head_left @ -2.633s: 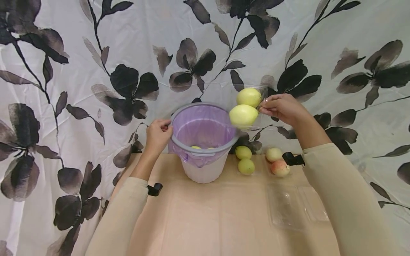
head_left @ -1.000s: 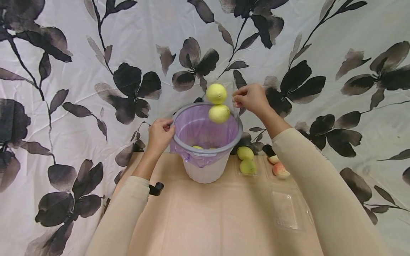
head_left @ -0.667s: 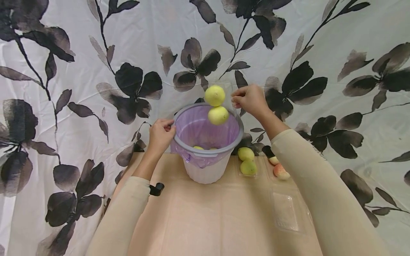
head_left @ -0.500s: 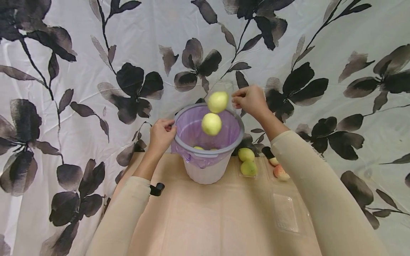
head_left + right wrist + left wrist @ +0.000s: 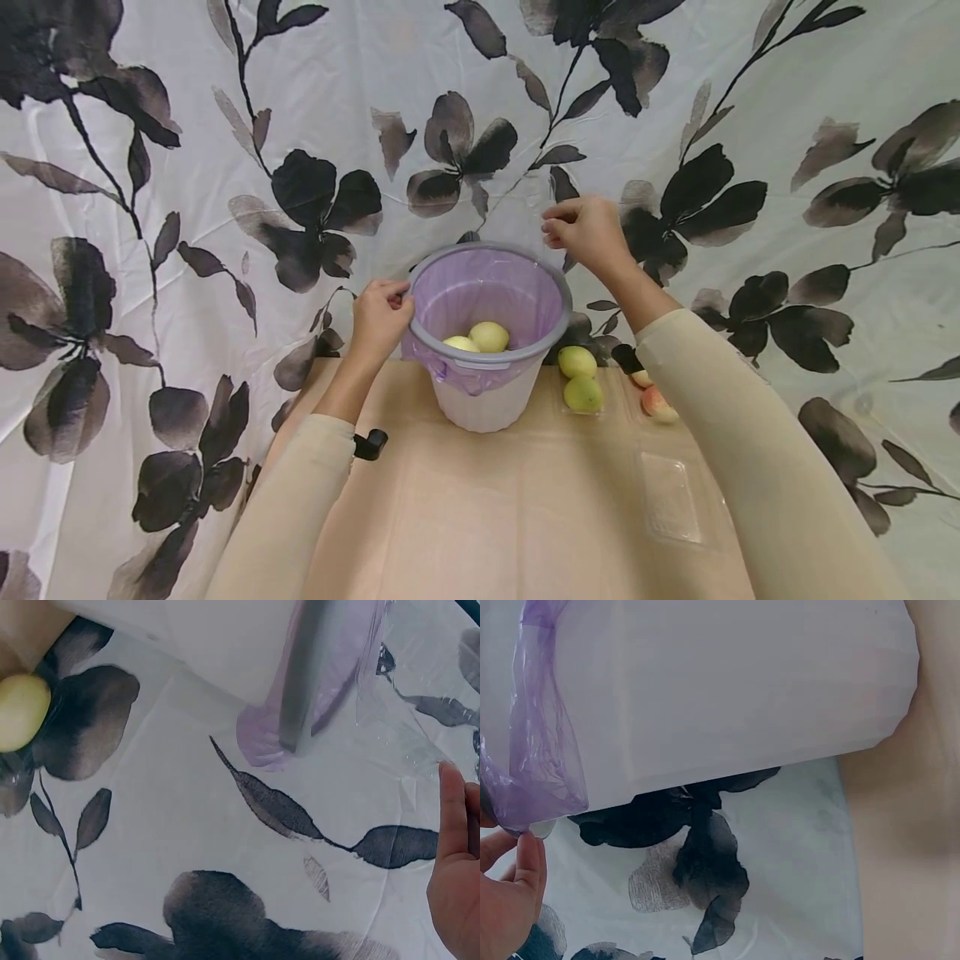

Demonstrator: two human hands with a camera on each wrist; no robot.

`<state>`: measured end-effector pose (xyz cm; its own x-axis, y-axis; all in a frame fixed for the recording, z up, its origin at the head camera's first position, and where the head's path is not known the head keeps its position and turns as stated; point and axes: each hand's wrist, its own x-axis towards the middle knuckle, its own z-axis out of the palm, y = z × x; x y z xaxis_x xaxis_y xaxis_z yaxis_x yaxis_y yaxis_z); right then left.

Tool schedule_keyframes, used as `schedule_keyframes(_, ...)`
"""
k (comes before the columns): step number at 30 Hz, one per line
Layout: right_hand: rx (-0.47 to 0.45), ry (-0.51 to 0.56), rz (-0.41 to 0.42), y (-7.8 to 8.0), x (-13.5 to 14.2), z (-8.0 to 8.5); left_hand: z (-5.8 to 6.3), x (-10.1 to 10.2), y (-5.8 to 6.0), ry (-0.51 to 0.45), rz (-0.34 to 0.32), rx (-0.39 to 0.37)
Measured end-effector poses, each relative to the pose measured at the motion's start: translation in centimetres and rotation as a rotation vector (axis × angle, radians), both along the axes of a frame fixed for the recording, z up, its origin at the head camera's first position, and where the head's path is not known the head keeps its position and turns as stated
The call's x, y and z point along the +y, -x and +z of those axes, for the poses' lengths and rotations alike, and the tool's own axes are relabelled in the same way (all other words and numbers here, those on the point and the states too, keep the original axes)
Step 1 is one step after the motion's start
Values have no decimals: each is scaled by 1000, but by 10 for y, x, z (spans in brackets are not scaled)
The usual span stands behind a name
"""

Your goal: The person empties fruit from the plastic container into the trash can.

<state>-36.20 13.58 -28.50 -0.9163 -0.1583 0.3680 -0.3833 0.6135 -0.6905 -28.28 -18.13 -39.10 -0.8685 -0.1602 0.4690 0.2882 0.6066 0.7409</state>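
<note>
A white bin with a grey rim and a purple plastic liner stands on the table. My left hand pinches the rim at its left side; the left wrist view has those fingertips at the edge of the liner. Above the bin's right rear edge, my right hand pinches a clear plastic tray, tilted over the bin with no fruit in it. Two pale yellow fruits show inside the bin, partly hidden behind the front rim.
Right of the bin, two yellow-green fruits sit in a clear tray. A reddish fruit and a pale one are partly covered by my right sleeve. Nearer lies a clear tray. A floral cloth hangs behind.
My right hand has carried the tray left over the bin and tipped it. Two yellow fruits have slid off and dropped into the bin. The left hand stays at the rim.
</note>
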Motion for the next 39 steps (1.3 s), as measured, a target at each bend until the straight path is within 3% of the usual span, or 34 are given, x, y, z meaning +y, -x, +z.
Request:
schedule_keyframes(12, -71, 216, -36, -22, 43, -11, -1, 1, 0, 13, 16, 4)
schedule_keyframes(22, -200, 558, 23, -48, 91, -29, -1, 1, 1, 12, 16, -2)
schedule_keyframes(31, -254, 559, -53, -72, 138, -51, 0, 1, 2, 31, 14, 9)
schedule_keyframes(39, -305, 517, -133, -88, 161, -75, 0, 2, 1, 25, 5, -1)
